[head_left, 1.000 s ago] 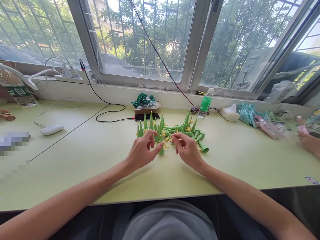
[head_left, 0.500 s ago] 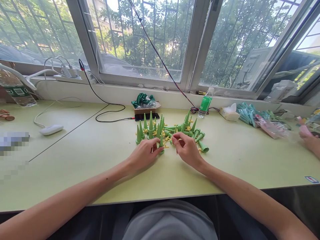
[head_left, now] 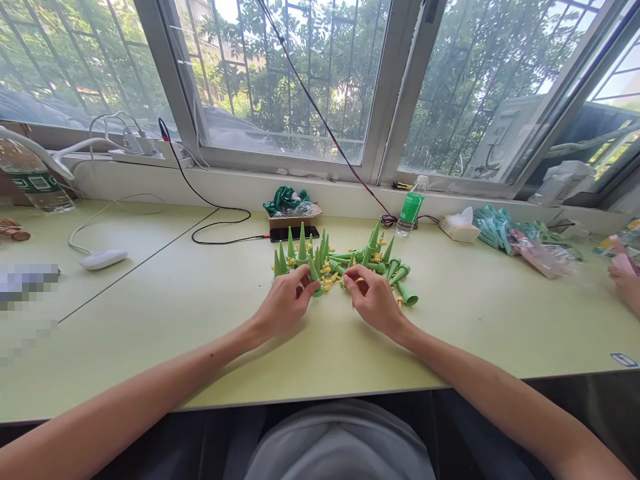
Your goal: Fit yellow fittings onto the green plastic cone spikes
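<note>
My left hand (head_left: 287, 300) is closed around a green plastic cone spike (head_left: 313, 269), which stands point up, tilted slightly to the left. Around it, on the left side of the pile, several more upright green cone spikes (head_left: 302, 244) stand close together. Between the hands lie small yellow valve-like pieces (head_left: 328, 283). My right hand (head_left: 374, 297) hovers low at the pile's near edge, thumb and fingertips pinched together. Whatever is between those fingertips is too small to make out. Beyond it, more green cone spikes (head_left: 400, 272) lie on their sides, some with yellow pieces attached.
Behind the pile are a phone (head_left: 294, 233) on a cable and a small cardboard box (head_left: 295, 219). A water bottle (head_left: 411, 207) and tissue pack (head_left: 459, 225) stand further right, near bagged items (head_left: 537, 252). Another person's hand (head_left: 626, 283) shows at the right edge.
My left hand has shifted slightly left and away from me with the cone spike, which now leans a little. My right hand stays nearly still. The other person's hand has moved slightly right.
</note>
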The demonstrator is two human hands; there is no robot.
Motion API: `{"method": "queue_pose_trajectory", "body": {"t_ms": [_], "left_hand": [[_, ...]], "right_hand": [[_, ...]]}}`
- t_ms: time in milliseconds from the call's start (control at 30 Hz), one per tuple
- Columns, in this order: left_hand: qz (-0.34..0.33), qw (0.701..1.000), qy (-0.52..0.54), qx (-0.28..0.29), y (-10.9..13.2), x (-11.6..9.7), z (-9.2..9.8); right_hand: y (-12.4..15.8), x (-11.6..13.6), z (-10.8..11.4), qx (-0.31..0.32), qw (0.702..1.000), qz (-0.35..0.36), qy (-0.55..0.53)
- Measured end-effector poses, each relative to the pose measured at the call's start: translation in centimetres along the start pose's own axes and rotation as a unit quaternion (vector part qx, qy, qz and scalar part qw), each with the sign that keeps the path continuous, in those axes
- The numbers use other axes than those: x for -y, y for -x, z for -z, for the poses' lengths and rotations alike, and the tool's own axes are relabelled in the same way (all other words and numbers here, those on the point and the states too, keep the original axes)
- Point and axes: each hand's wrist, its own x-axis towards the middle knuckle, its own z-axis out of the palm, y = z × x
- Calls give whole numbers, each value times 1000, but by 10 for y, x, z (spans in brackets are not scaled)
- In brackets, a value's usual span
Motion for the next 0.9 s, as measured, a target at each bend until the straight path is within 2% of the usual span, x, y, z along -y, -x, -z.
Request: {"method": "queue_pose_trajectory", "body": {"t_ms": [667,900], "left_hand": [[-26,1000,-1,4,1,-1,-2],[-31,999,4,13,3,-4,-2]], "right_hand": [[1,5,1,19,1000,3,-15],[3,6,-2,54,998,-1,-34]]}}
